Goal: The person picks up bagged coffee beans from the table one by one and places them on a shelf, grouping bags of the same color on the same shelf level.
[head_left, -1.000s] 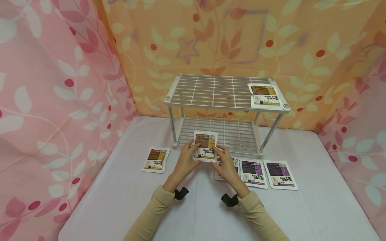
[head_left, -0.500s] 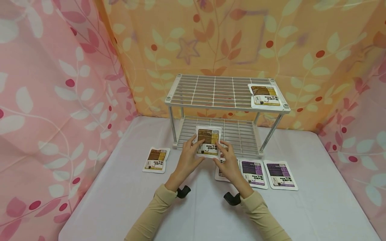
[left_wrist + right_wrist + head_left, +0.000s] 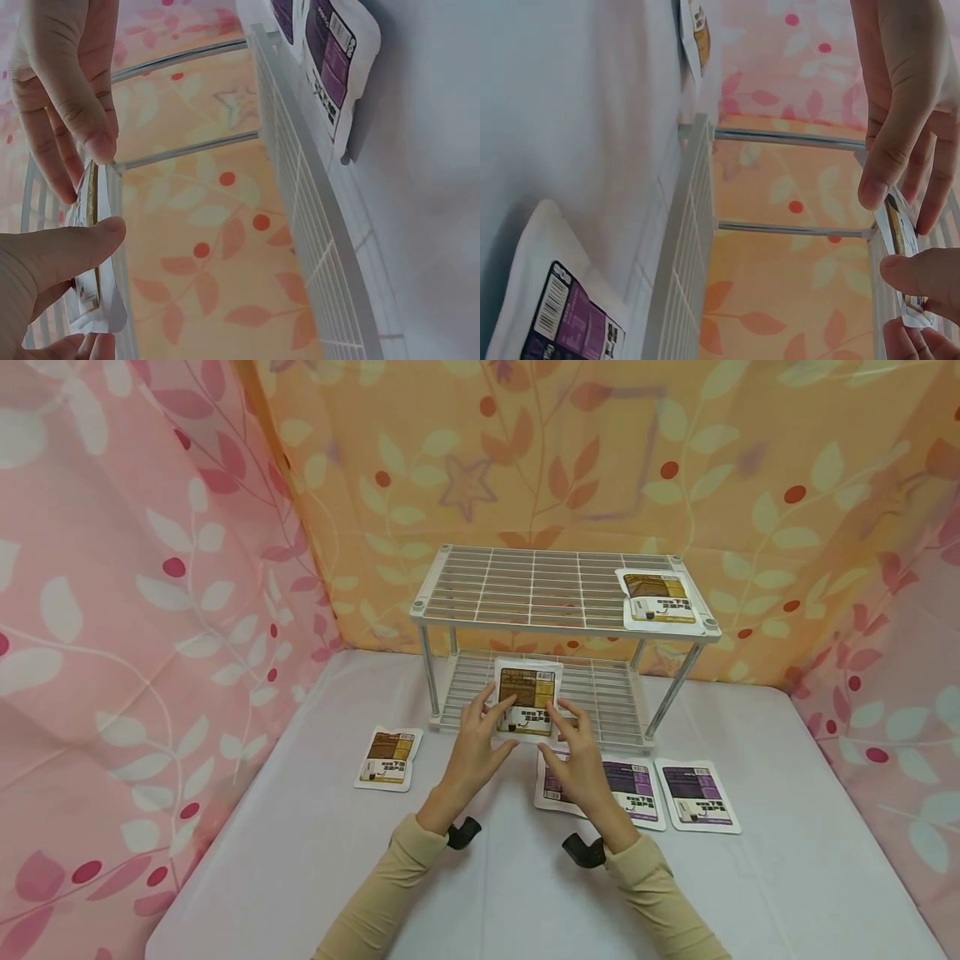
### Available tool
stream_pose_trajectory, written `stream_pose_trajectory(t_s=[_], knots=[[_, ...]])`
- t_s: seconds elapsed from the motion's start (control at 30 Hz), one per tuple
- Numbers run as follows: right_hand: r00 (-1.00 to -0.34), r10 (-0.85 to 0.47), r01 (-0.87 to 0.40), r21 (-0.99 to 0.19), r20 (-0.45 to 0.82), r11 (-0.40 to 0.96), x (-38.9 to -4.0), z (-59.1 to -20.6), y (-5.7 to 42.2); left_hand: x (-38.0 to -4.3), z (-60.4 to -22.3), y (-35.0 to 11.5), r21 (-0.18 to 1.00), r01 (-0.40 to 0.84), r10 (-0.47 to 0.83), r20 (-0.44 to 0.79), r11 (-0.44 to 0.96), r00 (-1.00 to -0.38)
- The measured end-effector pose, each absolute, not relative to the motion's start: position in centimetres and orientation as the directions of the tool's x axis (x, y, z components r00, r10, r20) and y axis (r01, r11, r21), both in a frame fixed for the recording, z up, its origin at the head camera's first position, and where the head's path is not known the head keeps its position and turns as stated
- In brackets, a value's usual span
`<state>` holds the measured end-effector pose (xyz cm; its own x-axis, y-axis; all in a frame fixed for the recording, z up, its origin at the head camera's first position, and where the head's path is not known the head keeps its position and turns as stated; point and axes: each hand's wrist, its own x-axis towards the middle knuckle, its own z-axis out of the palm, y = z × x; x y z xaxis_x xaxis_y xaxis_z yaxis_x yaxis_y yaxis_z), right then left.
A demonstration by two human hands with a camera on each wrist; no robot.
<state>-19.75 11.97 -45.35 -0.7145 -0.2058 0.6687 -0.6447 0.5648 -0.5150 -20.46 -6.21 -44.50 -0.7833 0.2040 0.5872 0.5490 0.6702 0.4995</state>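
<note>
Holding hands, head view: the left hand and right hand pinched opposite sides of a flat, white-bordered film pouch printed brown and gold, raised at the near side of a white two-shelf wire rack.
Pouch handling: it looked light, bendable and smooth, likely a little slippery but hardly fragile; the side edges seemed the best place to hold.
Brown-and-gold count: three showed, namely the held one, the flat left-hand pouch on the white cloth-covered table, and the shelf pouch at far right; whether another lay beneath that one could not be told.
Purple count: three white-bordered purple pouches lay at near right, the leftmost partly behind the right hand.
Rack count: one, with four metal posts.
Left wrist view: the held pouch stood edge-on and thin, the left thumb against it; two purple pouches showed in part.
Right wrist view: the right thumb pressed the pouch, fingertips round its other side; one purple and one brown-and-gold pouch lay on the table.
</note>
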Motion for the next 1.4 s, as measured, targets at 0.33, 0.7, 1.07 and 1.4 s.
stream_pose_trajectory(t_s=[0.33,0.7,1.07,1.4], knots=[[-0.657,-0.185,-0.679,-0.466,0.731,0.568,-19.8,-43.8,12.7,-20.7,-43.1,-5.4,0.443,0.616,0.217,0.669,0.652,-0.711],[-0.603,-0.162,-0.701,-0.422,0.781,0.575,-19.5,-42.3,13.0,-20.7,-41.7,-4.9,0.39,0.662,0.228,0.726,0.641,-0.648],[-0.556,-0.126,-0.726,-0.406,0.822,0.555,-19.8,-40.3,13.4,-21.1,-39.7,-4.2,0.313,0.719,0.228,0.805,0.621,-0.548],[-0.521,-0.122,-0.747,-0.382,0.845,0.544,-20.2,-39.1,13.7,-21.3,-38.2,-3.7,0.273,0.756,0.228,0.845,0.595,-0.484]])
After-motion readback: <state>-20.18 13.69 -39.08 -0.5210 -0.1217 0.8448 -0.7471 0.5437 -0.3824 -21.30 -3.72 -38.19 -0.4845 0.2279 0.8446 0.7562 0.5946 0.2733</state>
